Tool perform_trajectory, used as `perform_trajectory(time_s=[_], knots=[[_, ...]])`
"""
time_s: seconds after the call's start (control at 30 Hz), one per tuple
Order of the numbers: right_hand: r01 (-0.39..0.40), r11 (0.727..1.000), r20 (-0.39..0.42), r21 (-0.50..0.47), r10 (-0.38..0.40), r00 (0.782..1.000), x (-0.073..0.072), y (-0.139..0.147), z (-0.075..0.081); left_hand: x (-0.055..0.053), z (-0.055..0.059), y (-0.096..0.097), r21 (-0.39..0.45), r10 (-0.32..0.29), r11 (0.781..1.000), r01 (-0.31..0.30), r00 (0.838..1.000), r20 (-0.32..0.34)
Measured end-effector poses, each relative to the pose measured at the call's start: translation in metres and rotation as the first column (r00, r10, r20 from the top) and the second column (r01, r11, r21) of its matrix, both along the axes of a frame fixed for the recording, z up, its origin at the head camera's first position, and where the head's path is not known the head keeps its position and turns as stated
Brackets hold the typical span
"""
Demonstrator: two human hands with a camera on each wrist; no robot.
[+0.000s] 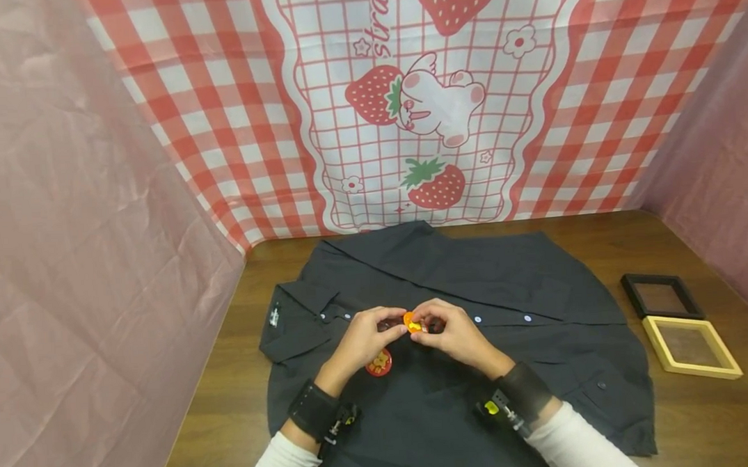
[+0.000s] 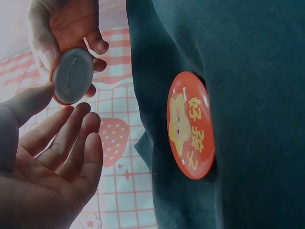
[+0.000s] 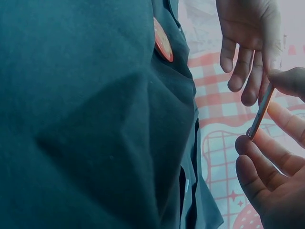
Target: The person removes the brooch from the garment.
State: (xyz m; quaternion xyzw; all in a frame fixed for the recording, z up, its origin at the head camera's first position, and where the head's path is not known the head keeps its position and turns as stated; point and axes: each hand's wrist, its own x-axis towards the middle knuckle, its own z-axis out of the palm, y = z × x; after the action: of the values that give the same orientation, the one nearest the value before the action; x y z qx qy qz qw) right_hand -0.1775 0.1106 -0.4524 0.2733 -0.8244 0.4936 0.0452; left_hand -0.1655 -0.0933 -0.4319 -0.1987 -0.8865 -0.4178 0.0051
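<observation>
An orange button badge (image 1: 410, 320) is between both hands, above a dark shirt (image 1: 512, 374) spread on the table. Its grey back, with the pin (image 2: 72, 71), faces the left wrist camera; the right wrist view shows it edge-on. My right hand (image 1: 453, 333) pinches the badge between thumb and fingers. The left hand (image 1: 367, 337) pinches its near edge with the thumb and index finger, the other fingers loosely extended. A red round badge (image 2: 190, 129) with a yellow cartoon figure and yellow characters sits on the shirt front, just below the left hand.
To the right of the shirt, a black square frame (image 1: 630, 295) and a pale yellow frame (image 1: 661, 350) lie on the wooden table (image 1: 224, 393). A checked strawberry cloth (image 1: 244, 128) hangs behind, with pink cloth (image 1: 98, 238) at the sides.
</observation>
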Motion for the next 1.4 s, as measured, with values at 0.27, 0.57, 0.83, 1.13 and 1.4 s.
perform_trajectory(time_s=[0.27,0.57,0.83,1.13,1.4], knots=[[0.002,1.000,-0.075,0.019,-0.001,0.997,-0.003,0.001,0.003,0.000,0.003,0.000,-0.003,0.020,1.000,-0.020,1.000,-0.010],[0.024,1.000,-0.106,0.011,-0.023,0.994,-0.004,0.001,0.007,-0.002,0.004,0.001,-0.007,0.033,0.999,-0.034,0.999,-0.018],[0.053,0.998,-0.107,0.015,-0.051,0.993,-0.003,0.004,0.011,-0.003,0.007,0.003,-0.009,0.030,1.000,-0.030,0.999,-0.018],[0.075,0.997,-0.165,0.014,-0.071,0.984,-0.003,0.008,0.012,-0.003,0.009,0.004,-0.037,0.064,0.997,-0.064,0.998,-0.019],[0.129,0.991,-0.191,0.026,-0.122,0.974,-0.007,0.011,0.013,-0.004,0.007,0.003,-0.083,0.111,0.990,-0.112,0.994,-0.015]])
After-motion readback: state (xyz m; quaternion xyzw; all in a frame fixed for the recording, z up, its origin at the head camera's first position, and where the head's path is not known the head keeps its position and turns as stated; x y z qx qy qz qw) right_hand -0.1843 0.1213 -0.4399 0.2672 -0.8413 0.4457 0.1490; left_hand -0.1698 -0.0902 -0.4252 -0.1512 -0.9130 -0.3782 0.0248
